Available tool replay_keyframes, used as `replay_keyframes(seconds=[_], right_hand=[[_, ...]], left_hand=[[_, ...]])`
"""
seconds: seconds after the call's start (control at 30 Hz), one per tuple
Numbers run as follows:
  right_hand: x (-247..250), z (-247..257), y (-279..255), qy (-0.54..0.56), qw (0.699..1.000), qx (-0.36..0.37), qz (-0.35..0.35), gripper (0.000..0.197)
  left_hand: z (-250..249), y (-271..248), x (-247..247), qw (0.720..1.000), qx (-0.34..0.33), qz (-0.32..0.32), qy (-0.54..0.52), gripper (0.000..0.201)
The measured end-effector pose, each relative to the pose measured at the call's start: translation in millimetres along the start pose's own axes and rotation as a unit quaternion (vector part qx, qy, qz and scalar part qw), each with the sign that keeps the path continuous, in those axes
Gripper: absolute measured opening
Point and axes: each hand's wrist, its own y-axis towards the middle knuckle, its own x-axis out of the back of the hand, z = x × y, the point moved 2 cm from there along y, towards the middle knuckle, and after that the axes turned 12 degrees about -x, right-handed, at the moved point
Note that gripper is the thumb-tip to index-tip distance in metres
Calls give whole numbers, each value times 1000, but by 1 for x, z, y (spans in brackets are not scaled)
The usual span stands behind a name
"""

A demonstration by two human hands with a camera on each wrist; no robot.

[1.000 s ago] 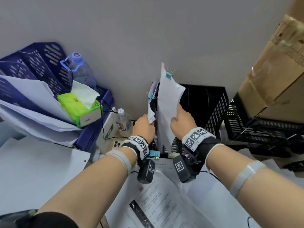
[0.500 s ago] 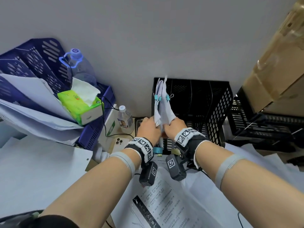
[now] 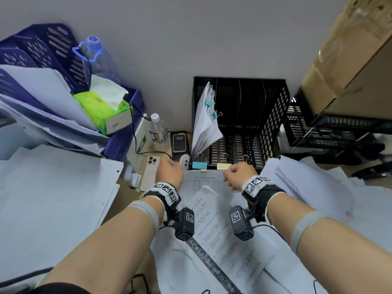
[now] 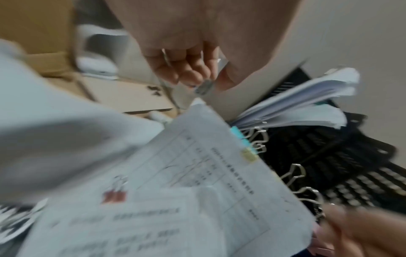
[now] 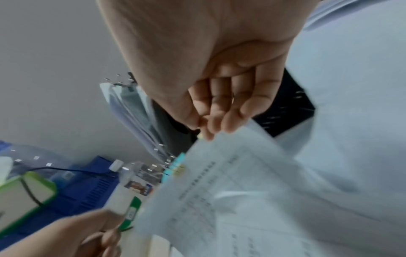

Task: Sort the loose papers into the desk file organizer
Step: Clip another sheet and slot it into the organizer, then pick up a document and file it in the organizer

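The black file organizer (image 3: pixel 273 115) stands against the wall. Clipped paper bundles (image 3: pixel 206 126) lean in its leftmost slot, free of both hands. They show again in the left wrist view (image 4: pixel 296 104). A printed sheet (image 3: pixel 203 187) with a blue binder clip (image 3: pixel 199 165) and a gold one (image 3: pixel 224 166) lies on the desk before the organizer. My left hand (image 3: pixel 169 172) hovers at the sheet's left corner, fingers loosely curled and holding nothing. My right hand (image 3: pixel 230 177) sits at the sheet's top right; its fingertips (image 5: pixel 211 132) meet at the paper's edge, blurred.
A blue organizer (image 3: pixel 125 134) with papers, a green tissue box (image 3: pixel 101 109), a small bottle (image 3: pixel 158 132), two phones (image 3: pixel 151 172) and a white device (image 3: pixel 184 161) crowd the left. Black trays (image 3: pixel 328 128) and a cardboard box (image 3: pixel 350 49) stand right. Loose sheets (image 3: pixel 318 187) cover the desk.
Both hands lowered the clipped bundles into the organizer's left slot, let go, and drew back down to the printed sheet on the desk.
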Motion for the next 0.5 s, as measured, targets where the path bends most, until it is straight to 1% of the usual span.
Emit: replay_keyframes(seconds=[0.03, 0.07, 0.1, 0.13, 0.17, 0.2, 0.23, 0.27, 0.3, 0.33, 0.37, 0.4, 0.47, 0.5], right_hand=[[-3, -15, 0, -40, 999, -10, -24, 26], [-7, -30, -2, -84, 996, -17, -31, 21], [-12, -44, -6, -119, 992, -31, -21, 19], [-20, -58, -8, -143, 988, -50, -2, 25], [-29, -72, -10, -166, 984, -67, 13, 35], [-37, -85, -13, -185, 980, -77, 17, 44], [-45, -96, -15, -197, 977, -81, 17, 50], [-52, -106, -18, -203, 976, -81, 20, 54], [-59, -115, -20, -205, 975, -78, 27, 55], [-65, -121, -24, -206, 975, -76, 34, 53], [-69, -128, -27, -204, 975, -75, 35, 49], [-73, -132, -30, -196, 977, -73, 32, 43], [-77, -137, -37, -166, 984, -57, 18, 33], [-78, -139, -39, -151, 988, -43, 10, 27]], left_hand=[[18, -5, -3, 999, 41, 31, 17, 31], [39, -9, -11, 994, 74, 76, 39, 39], [61, -13, -18, 985, 94, 128, 65, 44], [83, -18, -27, 974, 108, 174, 94, 45], [99, -26, -34, 962, 125, 211, 117, 38], [108, -36, -36, 954, 135, 234, 128, 21], [112, -48, -35, 951, 138, 246, 130, 13], [113, -60, -34, 950, 138, 249, 125, 26], [116, -70, -33, 953, 133, 246, 120, 34], [119, -77, -33, 956, 137, 238, 106, 33], [120, -83, -32, 957, 143, 236, 88, 21], [124, -88, -32, 959, 141, 235, 72, 16], [133, -91, -36, 961, 150, 231, 35, 49], [134, -91, -36, 963, 154, 221, 13, 59]])
